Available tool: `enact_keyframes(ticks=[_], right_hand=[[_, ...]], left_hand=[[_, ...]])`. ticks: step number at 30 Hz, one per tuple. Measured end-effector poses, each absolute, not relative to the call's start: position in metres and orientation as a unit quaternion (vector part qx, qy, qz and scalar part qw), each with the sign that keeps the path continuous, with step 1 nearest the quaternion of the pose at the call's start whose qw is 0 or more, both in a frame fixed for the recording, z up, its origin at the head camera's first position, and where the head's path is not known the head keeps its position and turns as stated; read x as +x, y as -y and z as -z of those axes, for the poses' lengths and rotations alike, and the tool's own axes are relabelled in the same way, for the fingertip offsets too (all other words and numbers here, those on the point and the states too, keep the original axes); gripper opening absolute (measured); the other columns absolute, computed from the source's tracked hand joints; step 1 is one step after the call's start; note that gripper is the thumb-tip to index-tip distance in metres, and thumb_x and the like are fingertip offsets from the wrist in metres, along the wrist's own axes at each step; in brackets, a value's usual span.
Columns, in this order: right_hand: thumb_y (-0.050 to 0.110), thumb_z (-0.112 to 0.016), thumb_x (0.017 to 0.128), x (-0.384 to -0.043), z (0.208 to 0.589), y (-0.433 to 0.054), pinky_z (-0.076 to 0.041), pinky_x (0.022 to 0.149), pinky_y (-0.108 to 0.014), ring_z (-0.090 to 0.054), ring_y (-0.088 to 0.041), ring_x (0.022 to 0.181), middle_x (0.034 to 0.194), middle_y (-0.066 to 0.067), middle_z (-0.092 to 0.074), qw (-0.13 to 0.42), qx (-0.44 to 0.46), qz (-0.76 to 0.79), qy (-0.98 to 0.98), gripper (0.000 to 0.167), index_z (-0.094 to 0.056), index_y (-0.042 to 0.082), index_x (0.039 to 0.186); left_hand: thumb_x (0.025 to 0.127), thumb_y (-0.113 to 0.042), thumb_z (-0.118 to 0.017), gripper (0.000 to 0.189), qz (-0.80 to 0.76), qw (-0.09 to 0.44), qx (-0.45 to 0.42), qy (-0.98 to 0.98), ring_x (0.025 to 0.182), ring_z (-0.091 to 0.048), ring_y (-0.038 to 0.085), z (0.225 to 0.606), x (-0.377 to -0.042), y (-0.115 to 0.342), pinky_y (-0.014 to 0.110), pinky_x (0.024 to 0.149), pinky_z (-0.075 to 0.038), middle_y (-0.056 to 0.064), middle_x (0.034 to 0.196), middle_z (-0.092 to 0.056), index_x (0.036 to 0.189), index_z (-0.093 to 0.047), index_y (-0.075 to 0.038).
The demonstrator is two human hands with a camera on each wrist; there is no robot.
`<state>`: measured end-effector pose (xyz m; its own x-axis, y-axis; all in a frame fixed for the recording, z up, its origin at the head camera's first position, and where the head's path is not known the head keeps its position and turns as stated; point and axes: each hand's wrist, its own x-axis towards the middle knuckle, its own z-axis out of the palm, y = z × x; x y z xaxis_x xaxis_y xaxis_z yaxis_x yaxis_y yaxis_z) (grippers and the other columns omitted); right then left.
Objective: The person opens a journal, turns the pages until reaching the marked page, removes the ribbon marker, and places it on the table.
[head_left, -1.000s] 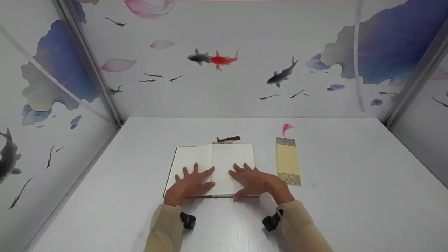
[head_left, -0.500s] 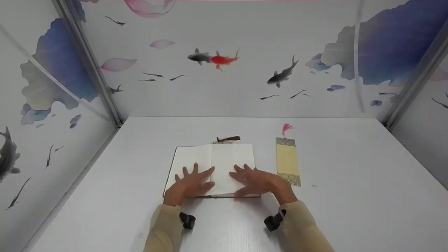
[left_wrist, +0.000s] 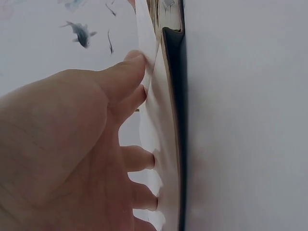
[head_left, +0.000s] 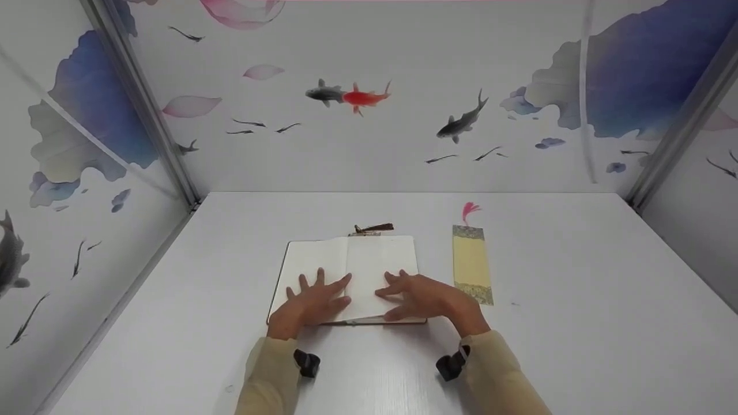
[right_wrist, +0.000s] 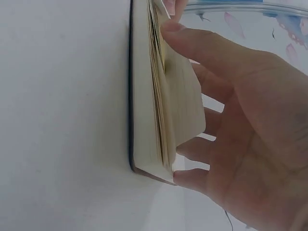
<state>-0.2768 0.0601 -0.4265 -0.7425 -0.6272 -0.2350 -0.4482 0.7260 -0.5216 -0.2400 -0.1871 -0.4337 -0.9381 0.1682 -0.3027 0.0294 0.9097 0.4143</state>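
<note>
we've got the notebook (head_left: 377,259) open on the table (head_left: 576,346). left hand (head_left: 312,304) rests on its left page, fingers spread apart; right hand (head_left: 420,295) touches its right page, fingers apart too. we see a yellow bookmark (head_left: 471,259) right of the notebook.

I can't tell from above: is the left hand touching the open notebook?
Touching: the left wrist view shows the left hand with its fingertips against the open notebook.
</note>
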Motion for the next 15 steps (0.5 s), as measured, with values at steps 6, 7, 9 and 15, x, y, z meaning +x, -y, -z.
enact_keyframes(ticks=[6, 7, 9, 15], right_hand=[[0.036, -0.076, 0.089, -0.278, 0.427, -0.063, -0.025, 0.123, -0.054, -0.025, -0.031, 0.155, 0.161, -0.003, -0.039, 0.195, -0.302, 0.253, -0.899, 0.054, -0.062, 0.023, 0.139], [0.036, -0.076, 0.089, -0.279, 0.427, -0.065, -0.026, 0.123, -0.054, -0.028, -0.031, 0.154, 0.159, -0.003, -0.042, 0.188, -0.306, 0.260, -0.897, 0.053, -0.063, 0.022, 0.138], [0.035, -0.076, 0.089, -0.281, 0.427, -0.068, -0.029, 0.121, -0.054, -0.035, -0.030, 0.151, 0.156, -0.004, -0.048, 0.167, -0.317, 0.278, -0.891, 0.050, -0.066, 0.020, 0.135], [0.029, -0.075, 0.091, -0.286, 0.428, -0.072, -0.040, 0.113, -0.055, -0.050, -0.035, 0.139, 0.143, -0.012, -0.061, 0.085, -0.347, 0.340, -0.870, 0.034, -0.075, 0.010, 0.119]], left_hand=[[0.105, -0.049, -0.042, 0.058, -0.203, 0.166, 0.053, -0.964, 0.149, 0.000, 0.061, 0.435, -0.240, 0.187, 0.079, 0.113, -0.005, 0.028, 0.166, -0.009, 0.158, -0.031, -0.031], [0.105, -0.049, -0.042, 0.058, -0.202, 0.166, 0.053, -0.964, 0.148, 0.000, 0.062, 0.435, -0.241, 0.187, 0.080, 0.113, -0.005, 0.028, 0.166, -0.009, 0.158, -0.031, -0.030], [0.104, -0.049, -0.043, 0.058, -0.202, 0.164, 0.054, -0.964, 0.148, 0.000, 0.062, 0.435, -0.241, 0.186, 0.080, 0.113, -0.005, 0.029, 0.166, -0.009, 0.158, -0.031, -0.030], [0.103, -0.053, -0.042, 0.061, -0.208, 0.156, 0.059, -0.964, 0.148, 0.000, 0.063, 0.433, -0.240, 0.187, 0.080, 0.112, -0.004, 0.030, 0.166, -0.009, 0.158, -0.031, -0.029]])
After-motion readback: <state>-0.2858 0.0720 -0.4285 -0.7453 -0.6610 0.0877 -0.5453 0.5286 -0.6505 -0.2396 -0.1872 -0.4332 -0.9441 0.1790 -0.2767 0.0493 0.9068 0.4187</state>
